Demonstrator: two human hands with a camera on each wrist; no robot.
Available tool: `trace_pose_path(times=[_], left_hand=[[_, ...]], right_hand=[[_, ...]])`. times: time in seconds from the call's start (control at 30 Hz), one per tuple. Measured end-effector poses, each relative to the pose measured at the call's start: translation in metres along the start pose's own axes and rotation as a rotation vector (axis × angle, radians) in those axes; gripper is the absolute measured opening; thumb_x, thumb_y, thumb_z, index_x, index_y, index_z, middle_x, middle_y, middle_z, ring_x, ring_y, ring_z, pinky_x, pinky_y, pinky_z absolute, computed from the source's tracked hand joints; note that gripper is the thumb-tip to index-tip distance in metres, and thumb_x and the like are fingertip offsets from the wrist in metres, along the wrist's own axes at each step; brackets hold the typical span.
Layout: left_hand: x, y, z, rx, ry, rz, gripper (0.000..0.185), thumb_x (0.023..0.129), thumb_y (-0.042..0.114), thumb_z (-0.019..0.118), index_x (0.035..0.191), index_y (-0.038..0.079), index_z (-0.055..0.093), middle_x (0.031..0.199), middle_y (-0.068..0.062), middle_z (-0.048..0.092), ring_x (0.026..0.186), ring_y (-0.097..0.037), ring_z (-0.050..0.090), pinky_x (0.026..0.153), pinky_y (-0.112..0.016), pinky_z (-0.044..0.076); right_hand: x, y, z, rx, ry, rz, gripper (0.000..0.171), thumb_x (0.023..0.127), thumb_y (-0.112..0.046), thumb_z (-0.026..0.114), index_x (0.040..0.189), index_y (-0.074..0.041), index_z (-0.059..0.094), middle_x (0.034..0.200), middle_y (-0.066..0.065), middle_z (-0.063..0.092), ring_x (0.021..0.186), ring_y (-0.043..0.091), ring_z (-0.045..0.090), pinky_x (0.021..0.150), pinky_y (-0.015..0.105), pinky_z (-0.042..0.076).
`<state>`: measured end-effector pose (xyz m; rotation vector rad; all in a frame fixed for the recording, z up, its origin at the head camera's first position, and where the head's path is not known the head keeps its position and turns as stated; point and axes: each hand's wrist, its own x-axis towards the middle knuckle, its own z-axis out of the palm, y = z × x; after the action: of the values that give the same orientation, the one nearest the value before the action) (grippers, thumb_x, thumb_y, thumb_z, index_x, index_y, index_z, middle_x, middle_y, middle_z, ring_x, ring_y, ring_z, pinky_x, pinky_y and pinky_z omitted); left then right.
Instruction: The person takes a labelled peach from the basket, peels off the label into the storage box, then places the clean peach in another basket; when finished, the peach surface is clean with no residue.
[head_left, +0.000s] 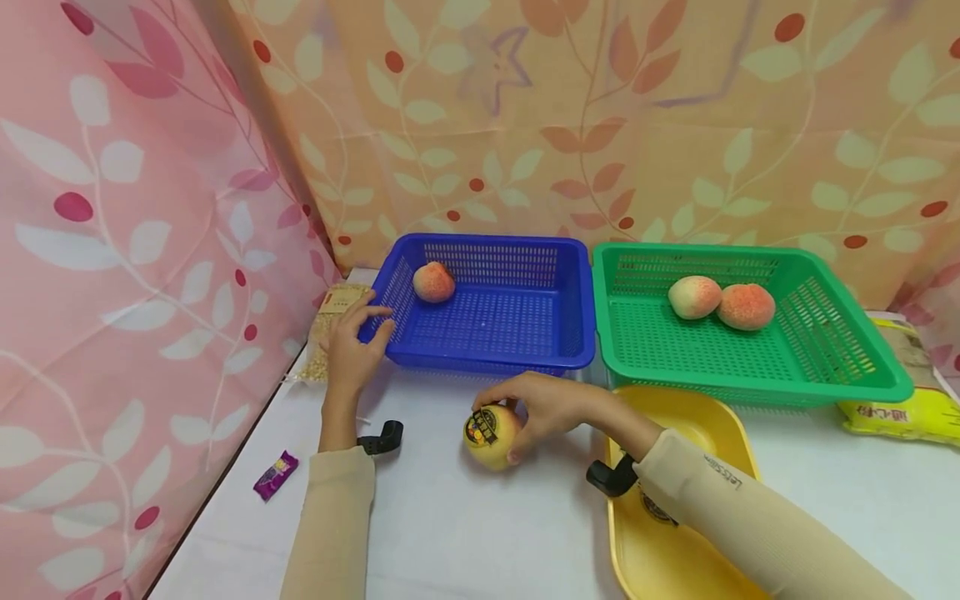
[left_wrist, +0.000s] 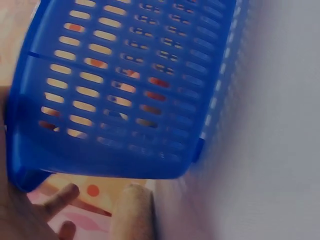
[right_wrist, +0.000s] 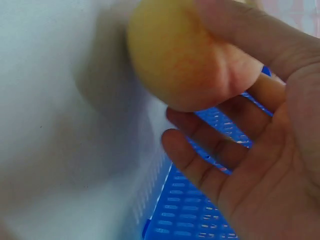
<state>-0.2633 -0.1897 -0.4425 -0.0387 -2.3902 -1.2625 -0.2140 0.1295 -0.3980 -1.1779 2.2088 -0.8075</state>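
Note:
My right hand [head_left: 501, 429] grips a round yellow fruit [head_left: 486, 439] with a dark sticker, low over the white table [head_left: 450, 517] in front of the blue basket [head_left: 487, 242]. In the right wrist view the thumb and fingers [right_wrist: 200, 135] curl round the fruit [right_wrist: 175, 55], with the basket's mesh [right_wrist: 200, 210] behind. My left hand [head_left: 371, 321] holds the blue basket's front left corner, fingers on the rim and thumb on the front wall. The left wrist view shows the basket wall [left_wrist: 125, 75] close up, with fingers [left_wrist: 132, 212] below it. One peach [head_left: 433, 282] lies in the blue basket.
A green basket [head_left: 750, 392] with two peaches [head_left: 720, 302] stands right of the blue one. A yellow tray [head_left: 675, 542] lies under my right forearm. A bean packet [head_left: 333, 321] and purple wrapper [head_left: 275, 474] lie left, a yellow bag [head_left: 900, 412] right. Patterned curtains close in left and behind.

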Motion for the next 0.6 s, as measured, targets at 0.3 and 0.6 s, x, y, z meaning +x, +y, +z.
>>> trace_pose_path(times=[0.3, 0.6], left_hand=[[-0.003, 0.066, -0.025, -0.009, -0.048, 0.153, 0.031, 0.094, 0.029, 0.072, 0.121, 0.013, 0.072, 0.136, -0.010, 0.065, 0.134, -0.028, 0.051, 0.115, -0.061, 0.025], [-0.029, 0.114, -0.033, 0.112, -0.830, 0.073, 0.035, 0.089, 0.042, 0.076, 0.116, 0.019, 0.071, 0.106, 0.003, 0.072, 0.098, -0.014, 0.065, 0.085, -0.035, 0.054]], right_hand=[[-0.003, 0.004, -0.005, 0.011, -0.048, 0.094, 0.073, 0.074, -0.017, 0.090, 0.140, -0.015, 0.058, 0.130, -0.002, 0.066, 0.110, 0.018, 0.059, 0.101, 0.047, 0.050], [-0.009, -0.001, -0.009, -0.128, -0.041, 0.120, 0.076, 0.072, -0.015, 0.091, 0.140, -0.012, 0.057, 0.127, 0.000, 0.066, 0.110, 0.018, 0.059, 0.098, 0.036, 0.049]])
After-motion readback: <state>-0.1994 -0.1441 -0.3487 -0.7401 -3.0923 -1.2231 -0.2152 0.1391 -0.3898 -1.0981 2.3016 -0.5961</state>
